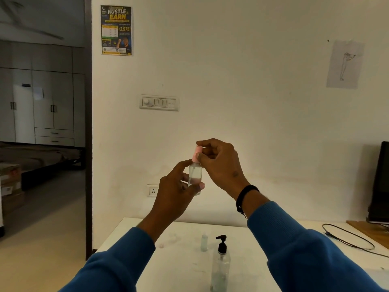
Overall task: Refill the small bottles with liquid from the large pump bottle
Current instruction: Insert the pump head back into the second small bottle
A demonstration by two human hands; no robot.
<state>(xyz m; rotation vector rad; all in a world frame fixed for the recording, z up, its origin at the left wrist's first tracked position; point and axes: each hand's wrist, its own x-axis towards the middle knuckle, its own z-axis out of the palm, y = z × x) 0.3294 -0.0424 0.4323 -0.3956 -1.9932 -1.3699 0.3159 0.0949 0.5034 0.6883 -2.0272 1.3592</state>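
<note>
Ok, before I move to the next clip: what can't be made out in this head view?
- Small spray bottle: its base is covered by the left hand, and the pink cap is partly behind the right hand, so which way it turns is unclear.
- Large pump bottle: its bottom is cut off by the lower frame edge.
- Second small bottle on the table: too small and blurred to read its fill level.

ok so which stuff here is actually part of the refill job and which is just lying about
Job: small spray bottle held in both hands, left hand, right hand; small bottle on table; large pump bottle.

Lying about: black cable, monitor, poster.
</note>
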